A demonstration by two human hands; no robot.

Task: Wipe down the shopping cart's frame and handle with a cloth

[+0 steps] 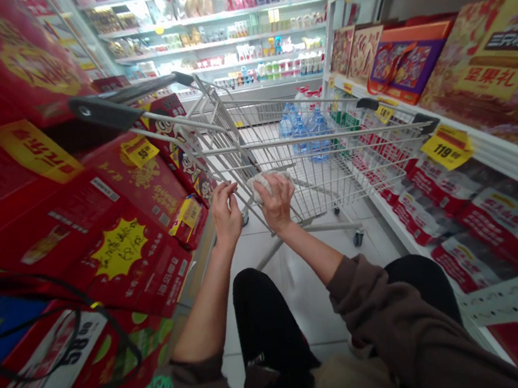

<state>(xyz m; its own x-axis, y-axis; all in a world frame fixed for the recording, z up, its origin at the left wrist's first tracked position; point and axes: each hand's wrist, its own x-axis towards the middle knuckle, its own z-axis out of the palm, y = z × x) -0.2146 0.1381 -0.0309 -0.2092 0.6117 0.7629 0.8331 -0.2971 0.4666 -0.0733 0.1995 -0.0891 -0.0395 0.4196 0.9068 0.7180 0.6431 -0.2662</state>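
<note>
A metal wire shopping cart (pixel 309 140) stands in front of me, with its dark handle (pixel 126 94) up to the left. My right hand (pixel 277 199) is closed over a pale, crumpled cloth (pixel 256 185) and presses it against the lower bars at the cart's near side. Just left of it, my left hand (pixel 226 213) has its fingers bent around a thin bar of the cart frame. Part of the cloth is hidden under the right fingers.
Red gift boxes (pixel 135 236) are stacked close on the left, with black straps in front. On the right, a shelf carries gift boxes (pixel 413 59) above shrink-wrapped bottles (pixel 459 193). Blue water jugs (pixel 317 126) stand beyond the cart, before a lit cooler (pixel 217 18).
</note>
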